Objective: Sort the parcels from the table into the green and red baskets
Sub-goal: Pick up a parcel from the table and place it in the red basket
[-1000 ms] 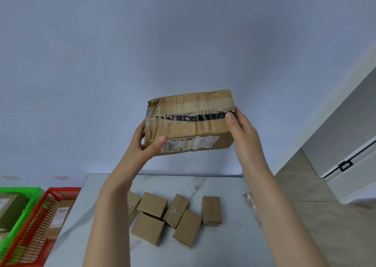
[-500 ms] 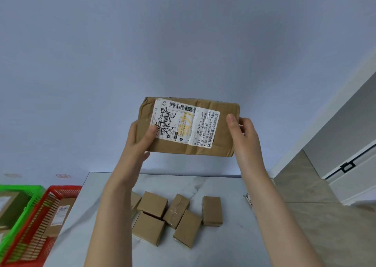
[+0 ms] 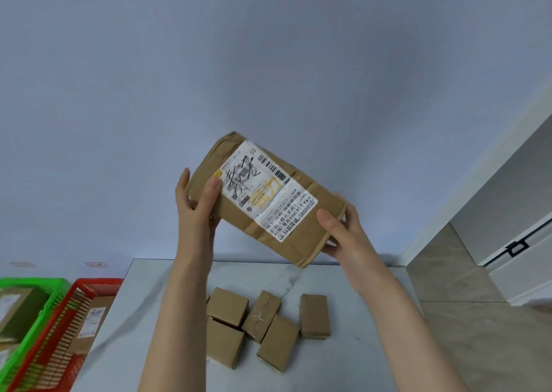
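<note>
Parcel held above table, tilted, left hand gripping its 9 o'clock end, right hand its 4 o'clock end; read label two-handed, then swing to green basket or red basket at 8 o'clock.

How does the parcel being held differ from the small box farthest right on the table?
The held parcel looks larger than the small box. The parcel bears a white barcode label; the small box shows plain card. The parcel is tilted in mid-air, gripped by the left hand and right hand; the small box lies on the table. Both are brown cardboard.
</note>
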